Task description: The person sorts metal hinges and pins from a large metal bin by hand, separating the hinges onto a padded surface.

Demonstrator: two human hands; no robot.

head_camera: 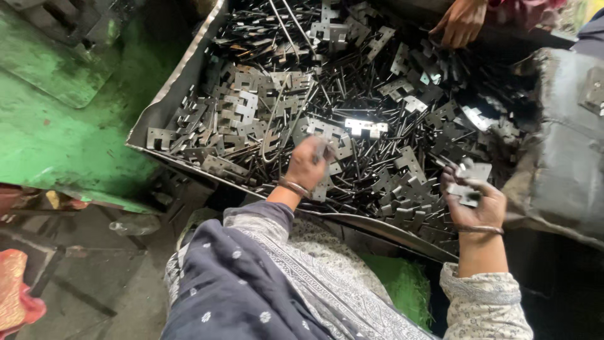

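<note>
A big metal tray (165,96) is heaped with several notched grey hinge plates (239,107) and thin metal pins (352,148). My left hand (306,164), a bangle on its wrist, reaches into the near middle of the heap with its fingers closed on a thin pin. My right hand (470,200), also bangled, hovers over the tray's near right part and grips a small stack of hinge plates (470,181).
Another person's hand (460,22) reaches into the tray's far right corner. A green machine body (56,119) stands at the left. A grey sack-like bag (560,157) lies against the tray's right side. Patterned cloth (264,283) covers my lap below.
</note>
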